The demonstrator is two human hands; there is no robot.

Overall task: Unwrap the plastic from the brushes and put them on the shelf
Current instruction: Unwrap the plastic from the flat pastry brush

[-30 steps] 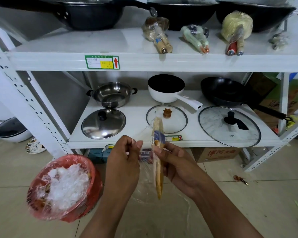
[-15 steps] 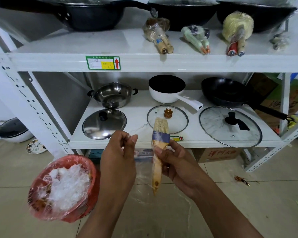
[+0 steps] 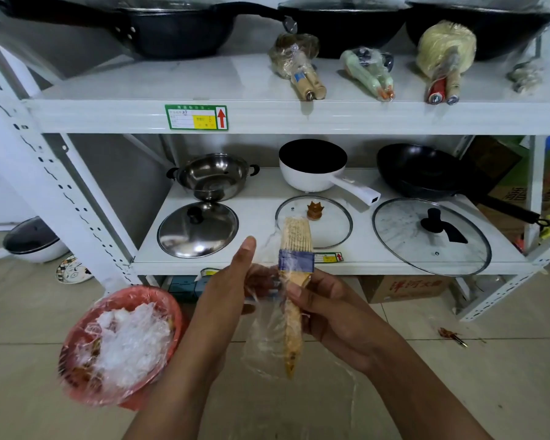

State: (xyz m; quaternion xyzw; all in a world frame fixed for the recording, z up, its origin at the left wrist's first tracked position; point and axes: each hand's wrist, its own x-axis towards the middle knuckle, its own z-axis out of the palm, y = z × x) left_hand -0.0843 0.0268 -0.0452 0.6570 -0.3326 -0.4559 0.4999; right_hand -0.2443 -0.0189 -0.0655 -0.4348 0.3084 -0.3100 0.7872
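Clear plastic film (image 3: 267, 338) hangs loose around the wooden-handled brush with pale bristles and a blue band (image 3: 296, 263), held upright in front of the white metal shelf's (image 3: 394, 266) lower front edge. The right hand (image 3: 340, 315) pinches the handle below the band; the left hand (image 3: 232, 290) grasps the film just beside it.

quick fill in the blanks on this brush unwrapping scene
The wooden-handled brush in the right hand has a ___ band.
The left hand holds the clear plastic wrap, thumb pointing ___.
The round basin of crumpled wrap on the floor is ___.
The white saucepan sits on the ___ shelf.
Missing: blue, up, red, lower.
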